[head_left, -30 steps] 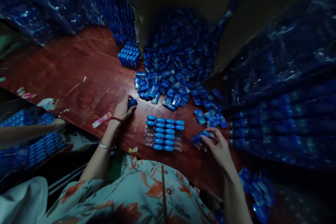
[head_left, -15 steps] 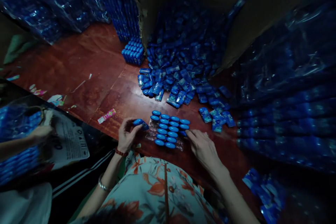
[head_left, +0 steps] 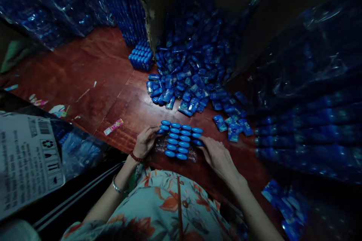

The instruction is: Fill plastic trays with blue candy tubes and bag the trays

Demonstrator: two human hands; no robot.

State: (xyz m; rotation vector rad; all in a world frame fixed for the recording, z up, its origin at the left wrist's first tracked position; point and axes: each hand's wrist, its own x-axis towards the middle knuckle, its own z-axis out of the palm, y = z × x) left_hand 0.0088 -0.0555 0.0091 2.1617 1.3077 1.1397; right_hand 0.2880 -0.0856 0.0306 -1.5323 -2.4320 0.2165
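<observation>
Several small blue containers (head_left: pixel 180 139) with glossy rounded ends stand in close columns on the reddish-brown floor. Clear bumpy plastic (head_left: pixel 161 145) shows around and below the columns. At the left column my left hand (head_left: pixel 145 141) pinches a blue container (head_left: pixel 160 131), its fingertips against the group. My right hand (head_left: pixel 216 154) grips another blue container (head_left: pixel 197 142) at the near end of the right column; its thumb and fingers partly hide it.
Beyond lies a big loose heap of blue containers (head_left: pixel 186 83). A neat block of them (head_left: pixel 140 55) stands left of it. Wrapped stacks (head_left: pixel 305 139) rise at the right. Paper scraps (head_left: pixel 113 126) lie left. A printed white package (head_left: pixel 28 162) is at the lower left.
My left hand has brought its blue container right to the left column. My right hand stays at the right column. The other person's hand has left view, and the printed package appears larger.
</observation>
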